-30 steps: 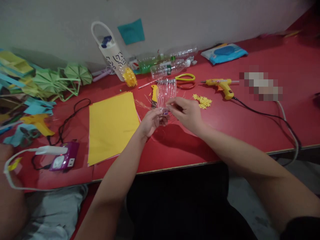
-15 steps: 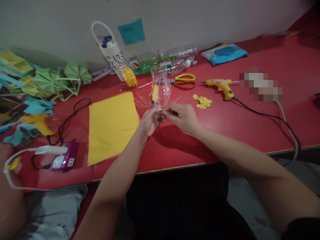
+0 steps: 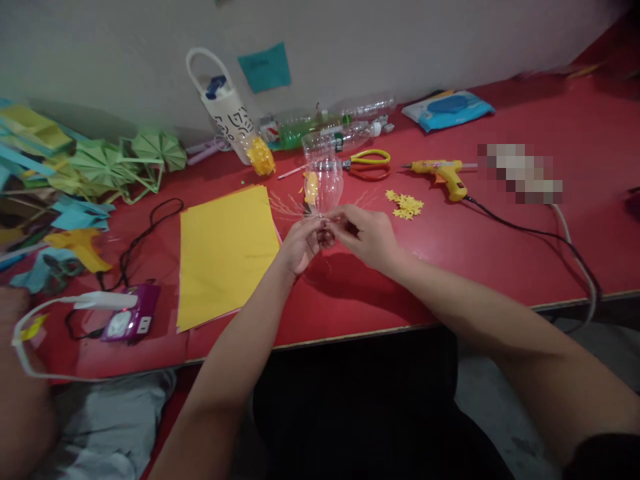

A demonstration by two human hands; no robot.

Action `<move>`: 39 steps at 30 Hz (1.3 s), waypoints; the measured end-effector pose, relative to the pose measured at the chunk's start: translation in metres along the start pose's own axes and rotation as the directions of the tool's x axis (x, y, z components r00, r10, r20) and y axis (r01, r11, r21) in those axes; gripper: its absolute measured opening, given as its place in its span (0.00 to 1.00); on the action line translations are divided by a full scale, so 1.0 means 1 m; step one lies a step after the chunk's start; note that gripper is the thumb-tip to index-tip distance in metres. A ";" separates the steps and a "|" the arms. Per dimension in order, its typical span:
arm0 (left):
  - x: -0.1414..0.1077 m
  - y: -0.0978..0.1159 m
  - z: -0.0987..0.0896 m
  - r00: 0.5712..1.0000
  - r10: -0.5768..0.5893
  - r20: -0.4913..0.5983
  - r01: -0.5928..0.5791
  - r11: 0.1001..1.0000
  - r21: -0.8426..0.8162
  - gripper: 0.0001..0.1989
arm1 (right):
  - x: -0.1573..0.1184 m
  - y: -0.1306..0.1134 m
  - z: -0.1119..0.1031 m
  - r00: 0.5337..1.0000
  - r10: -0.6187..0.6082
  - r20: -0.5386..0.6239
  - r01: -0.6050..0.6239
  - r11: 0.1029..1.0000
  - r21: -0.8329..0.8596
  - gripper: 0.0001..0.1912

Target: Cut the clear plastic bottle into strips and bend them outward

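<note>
My left hand (image 3: 304,247) and my right hand (image 3: 367,233) meet over the red table, their fingertips pinched together at the near end of a clear plastic bottle cut into thin strips (image 3: 327,187). Loose strips fan out to both sides above my hands, and one thin loop hangs below the left. A yellow piece (image 3: 311,188) shows at the left of the cut bottle. What exactly lies between the fingertips is too small to see. Just beyond are scissors (image 3: 370,158) with yellow and red handles. Small yellow paper stars (image 3: 406,204) lie in a pile to the right.
Yellow paper sheets (image 3: 227,260) lie left of my hands. A yellow glue gun (image 3: 445,175) with a black cord lies right. Plastic bottles (image 3: 310,127), a white tumbler (image 3: 227,120) and a wipes pack (image 3: 447,110) line the back. A purple power strip (image 3: 133,313) sits near another person's arm (image 3: 25,387).
My hands stay pinched in nearly the same spot, with only slight finger movement. The whole view has shifted a little.
</note>
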State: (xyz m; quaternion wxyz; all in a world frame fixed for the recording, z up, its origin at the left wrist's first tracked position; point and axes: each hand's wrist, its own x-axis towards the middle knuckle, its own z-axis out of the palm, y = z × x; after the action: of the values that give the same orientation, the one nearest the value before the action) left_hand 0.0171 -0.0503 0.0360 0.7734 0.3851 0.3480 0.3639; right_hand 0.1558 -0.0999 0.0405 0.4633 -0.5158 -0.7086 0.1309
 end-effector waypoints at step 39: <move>-0.001 -0.001 -0.001 0.998 0.044 0.053 -0.052 0.986 0.156 0.06 | 0.007 -0.003 -0.005 0.981 0.192 -0.003 -0.186 0.958 0.217 0.07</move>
State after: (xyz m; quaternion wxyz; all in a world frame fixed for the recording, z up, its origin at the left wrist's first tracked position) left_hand 0.0160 -0.0513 0.0352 0.7398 0.4622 0.3473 0.3443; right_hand 0.1577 -0.0966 0.0482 0.5103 -0.5293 -0.6322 0.2447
